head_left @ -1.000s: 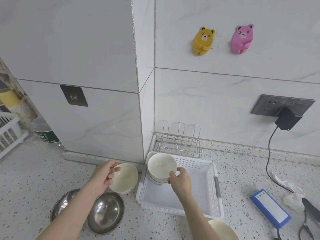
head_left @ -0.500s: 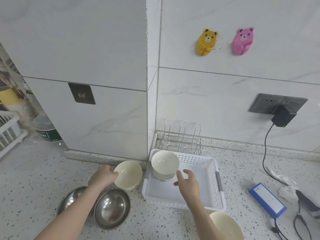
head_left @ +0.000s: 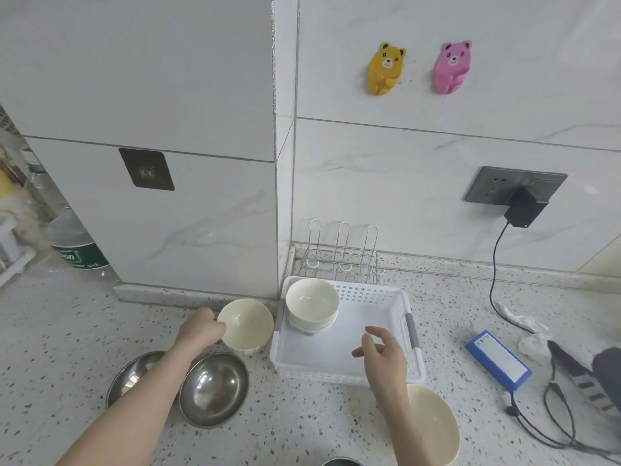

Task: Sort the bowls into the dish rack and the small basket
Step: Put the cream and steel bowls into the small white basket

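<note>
Nearest you, a smooth cream bowl sits mouth-up on the speckled stone counter, partly behind your right forearm. To its left lie two shiny round steel bowls, overlapping, mouths up. Your right hand hovers over the white perforated plastic basket, fingers spread and curled, gripping nothing. Your left hand pinches the near rim of another cream bowl, which stands upright on the counter just left of the basket. In the basket's far-left corner, two glossy white bowls are nested, openings facing up. Behind the basket, the thin wire dish rack stands against the marbled tile wall, its loops upright.
</note>
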